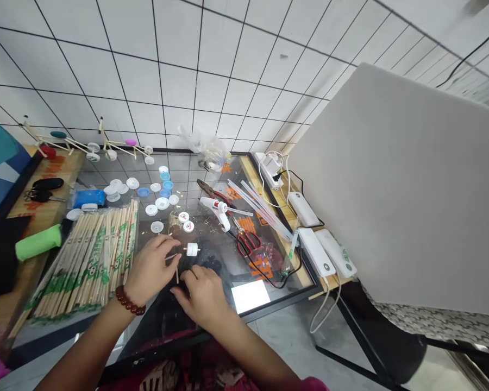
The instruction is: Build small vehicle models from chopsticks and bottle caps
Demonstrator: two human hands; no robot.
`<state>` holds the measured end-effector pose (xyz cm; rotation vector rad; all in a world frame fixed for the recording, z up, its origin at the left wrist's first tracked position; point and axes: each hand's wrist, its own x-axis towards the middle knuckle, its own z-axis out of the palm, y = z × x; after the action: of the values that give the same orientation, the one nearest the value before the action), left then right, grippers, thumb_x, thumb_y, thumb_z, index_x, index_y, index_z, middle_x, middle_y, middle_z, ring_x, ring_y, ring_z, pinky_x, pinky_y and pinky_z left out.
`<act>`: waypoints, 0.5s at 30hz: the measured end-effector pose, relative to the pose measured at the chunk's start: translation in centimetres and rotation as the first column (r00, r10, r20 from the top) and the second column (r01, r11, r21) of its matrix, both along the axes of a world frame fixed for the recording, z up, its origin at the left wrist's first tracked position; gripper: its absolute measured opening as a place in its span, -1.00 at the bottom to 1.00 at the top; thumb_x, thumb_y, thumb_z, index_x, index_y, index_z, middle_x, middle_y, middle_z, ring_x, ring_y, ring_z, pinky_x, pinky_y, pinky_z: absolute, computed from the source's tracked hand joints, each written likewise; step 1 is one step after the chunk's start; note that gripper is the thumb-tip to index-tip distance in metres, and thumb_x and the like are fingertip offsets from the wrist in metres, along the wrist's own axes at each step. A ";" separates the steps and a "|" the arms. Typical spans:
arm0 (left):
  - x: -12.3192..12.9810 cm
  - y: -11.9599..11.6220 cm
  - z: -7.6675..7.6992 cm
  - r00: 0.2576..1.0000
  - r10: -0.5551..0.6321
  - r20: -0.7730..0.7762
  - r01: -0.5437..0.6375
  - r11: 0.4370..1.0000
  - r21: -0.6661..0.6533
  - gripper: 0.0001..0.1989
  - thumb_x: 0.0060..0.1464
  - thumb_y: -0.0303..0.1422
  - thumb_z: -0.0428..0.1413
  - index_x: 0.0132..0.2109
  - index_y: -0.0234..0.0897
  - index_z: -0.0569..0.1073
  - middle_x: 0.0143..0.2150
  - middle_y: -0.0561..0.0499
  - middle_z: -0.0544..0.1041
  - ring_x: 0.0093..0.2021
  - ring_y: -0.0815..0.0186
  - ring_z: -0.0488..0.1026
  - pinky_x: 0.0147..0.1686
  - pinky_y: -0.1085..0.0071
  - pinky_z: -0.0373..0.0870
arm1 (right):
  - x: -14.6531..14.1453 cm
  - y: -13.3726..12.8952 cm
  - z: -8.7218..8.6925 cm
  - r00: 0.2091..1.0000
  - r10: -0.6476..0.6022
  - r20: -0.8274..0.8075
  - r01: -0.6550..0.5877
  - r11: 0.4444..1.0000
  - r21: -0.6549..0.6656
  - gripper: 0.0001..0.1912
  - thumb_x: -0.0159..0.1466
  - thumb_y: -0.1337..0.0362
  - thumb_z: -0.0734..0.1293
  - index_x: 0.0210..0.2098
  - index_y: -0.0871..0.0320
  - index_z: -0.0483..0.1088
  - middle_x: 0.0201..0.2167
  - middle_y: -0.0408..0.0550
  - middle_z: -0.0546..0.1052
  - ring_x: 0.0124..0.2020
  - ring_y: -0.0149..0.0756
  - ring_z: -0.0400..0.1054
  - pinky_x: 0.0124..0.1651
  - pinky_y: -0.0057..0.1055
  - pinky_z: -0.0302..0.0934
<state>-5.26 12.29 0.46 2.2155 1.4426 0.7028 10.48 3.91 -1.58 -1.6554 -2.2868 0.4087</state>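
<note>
A short thin wooden stick [177, 275] stands out below the thumb tip of my left hand [151, 267], which is closed in a pinch. A narrow translucent piece [170, 257] shows between that hand's thumb and fingers. Close by on the right, my right hand [206, 293] rests low over the glass, its thumb and bent index finger apart on either side of the stick's lower end. Just beyond my fingertips lies a pair of white bottle caps [192, 249] joined face to face, with a stick through them. Two printed caps [186, 221] lie farther back.
Wrapped chopsticks [89, 260] cover the left side. Loose white and blue caps [162, 203] lie behind. A glue gun [218, 209], pliers [207, 190], red-handled scissors [248, 243] and clear glue sticks [264, 206] are right. Stick-and-cap models [118, 145] stand against the wall.
</note>
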 end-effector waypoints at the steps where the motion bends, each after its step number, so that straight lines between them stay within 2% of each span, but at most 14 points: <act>1: 0.4 0.0 -0.2 0.999 -0.017 -0.030 0.017 1.000 -0.002 -0.81 0.15 -0.34 0.07 -0.12 -0.19 0.54 -0.07 -0.10 0.56 -0.02 0.09 0.51 0.01 0.17 0.46 | 0.1 0.2 -0.1 1.000 0.004 0.006 -0.004 1.000 -0.002 -0.84 0.32 0.15 0.37 -0.25 0.12 0.45 -0.30 0.03 0.55 -0.30 -0.12 0.45 -0.26 -0.26 0.20; 5: 1.3 0.1 -0.8 0.993 -0.080 -0.090 0.076 0.996 -0.037 -0.80 0.16 -0.37 0.06 -0.12 -0.23 0.55 -0.09 -0.12 0.55 -0.07 0.08 0.52 -0.03 0.15 0.46 | 1.0 0.5 0.5 1.000 0.010 0.023 -0.010 1.000 -0.016 -0.94 0.31 0.27 0.34 -0.29 0.11 0.45 -0.33 -0.02 0.56 -0.33 -0.19 0.45 -0.28 -0.30 0.19; 9: 1.3 0.1 -0.9 0.994 -0.072 -0.088 0.069 0.997 -0.034 -0.77 0.15 -0.40 0.04 -0.09 -0.21 0.55 -0.06 -0.10 0.56 -0.07 0.11 0.52 -0.04 0.20 0.46 | 0.9 0.2 0.8 1.000 -0.021 0.017 0.021 1.000 -0.023 -0.88 0.28 0.18 0.38 -0.27 0.10 0.44 -0.32 -0.03 0.57 -0.35 -0.19 0.45 -0.29 -0.29 0.20; 15: 1.5 0.1 -1.0 0.993 -0.072 -0.094 0.070 0.997 -0.024 -0.78 0.23 -0.36 0.01 -0.18 -0.21 0.56 -0.13 -0.07 0.58 -0.15 0.17 0.53 -0.13 0.27 0.45 | -0.4 0.6 0.0 0.998 -0.019 0.060 0.019 1.000 -0.003 -0.85 0.31 0.16 0.36 -0.27 0.11 0.42 -0.33 -0.01 0.57 -0.36 -0.18 0.46 -0.32 -0.31 0.19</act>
<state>-3.80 12.34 -0.50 2.2997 1.4016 0.5637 10.06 4.46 -1.57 -1.7123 -2.3128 0.3640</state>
